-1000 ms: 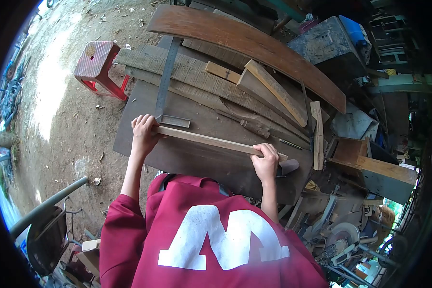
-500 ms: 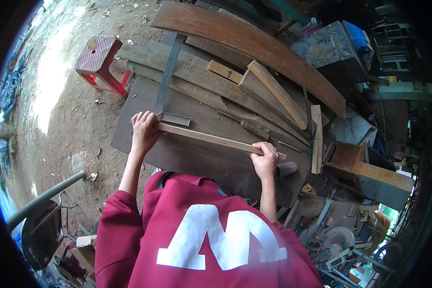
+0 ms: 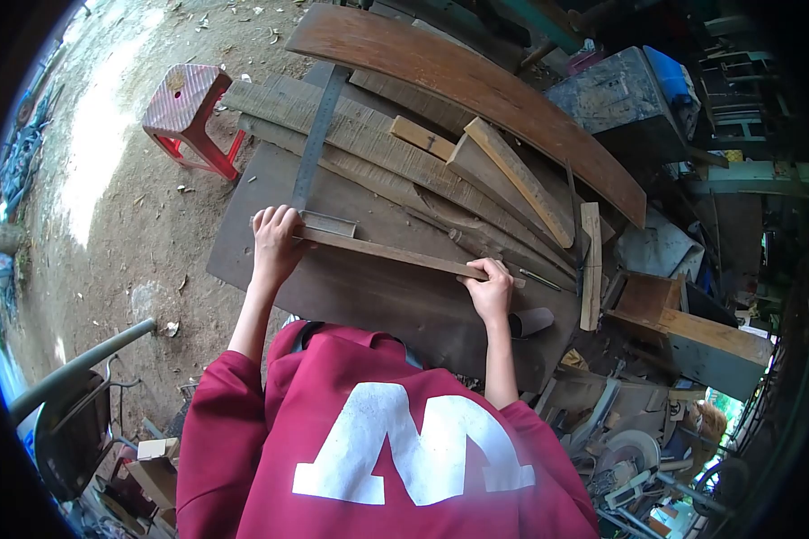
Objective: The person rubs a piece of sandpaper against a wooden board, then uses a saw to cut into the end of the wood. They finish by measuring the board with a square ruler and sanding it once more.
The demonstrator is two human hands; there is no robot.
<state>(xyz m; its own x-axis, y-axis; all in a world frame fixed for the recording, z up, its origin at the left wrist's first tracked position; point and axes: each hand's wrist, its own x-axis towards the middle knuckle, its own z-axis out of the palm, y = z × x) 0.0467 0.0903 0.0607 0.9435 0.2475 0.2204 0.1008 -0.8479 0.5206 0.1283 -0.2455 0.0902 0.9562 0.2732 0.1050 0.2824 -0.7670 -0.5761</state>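
A long thin wooden strip (image 3: 391, 252) lies crosswise in front of me, gripped near both ends. My left hand (image 3: 277, 241) is closed around its left end, fingers wrapped over the top. Near the other end, my right hand (image 3: 489, 289) pinches the strip, and a short tip sticks out beyond the fingers. Just past my left hand sits a small metal channel piece (image 3: 329, 222). A long metal ruler (image 3: 319, 135) reaches away from there across the planks. A chisel-like tool with a wooden handle (image 3: 476, 244) and a pencil-like stick (image 3: 541, 280) lie beyond my right hand.
Weathered planks (image 3: 360, 148) and a curved brown board (image 3: 476, 85) cover the far side of the dark table (image 3: 368, 301). Several wood offcuts (image 3: 520, 180) lie there. A red stool (image 3: 189, 112) stands at left. A grey cylinder (image 3: 535, 321) lies near my right wrist.
My right hand has shifted slightly left and up with its end of the strip. The strip looks rotated a little, showing a narrower, darker face. My left hand has barely moved.
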